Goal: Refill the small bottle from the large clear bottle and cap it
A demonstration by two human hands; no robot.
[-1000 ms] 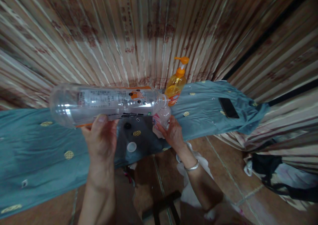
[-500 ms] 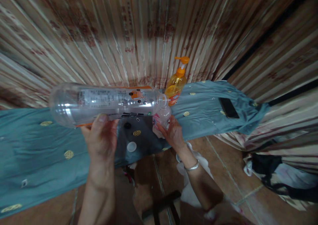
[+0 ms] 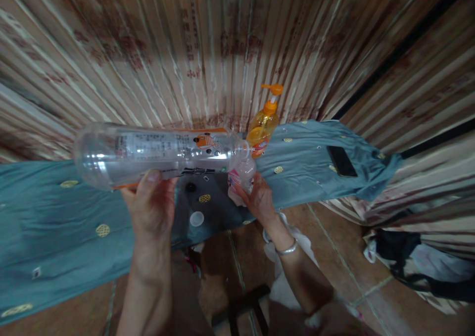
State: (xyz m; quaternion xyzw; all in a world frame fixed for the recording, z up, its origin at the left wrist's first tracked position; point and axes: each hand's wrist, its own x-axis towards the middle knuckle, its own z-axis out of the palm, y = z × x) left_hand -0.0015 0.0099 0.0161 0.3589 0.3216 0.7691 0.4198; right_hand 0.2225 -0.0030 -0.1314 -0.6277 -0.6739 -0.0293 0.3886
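My left hand grips a large clear plastic bottle from below, its label orange and printed. The bottle lies sideways in the air with its mouth to the right. Under that mouth, my right hand is closed around a smaller clear bottle with a pink-marked label, held upright. The two bottle necks meet or nearly so; I cannot tell if they touch. Just behind them stands an orange-yellow pump bottle. A black cap and a round whitish lid lie below the large bottle.
A blue-green patterned cloth covers the long narrow table. A black phone rests toward its right end. Pleated curtains hang right behind the table. A dark stool or frame stands on the tiled floor, and cloth items hang at right.
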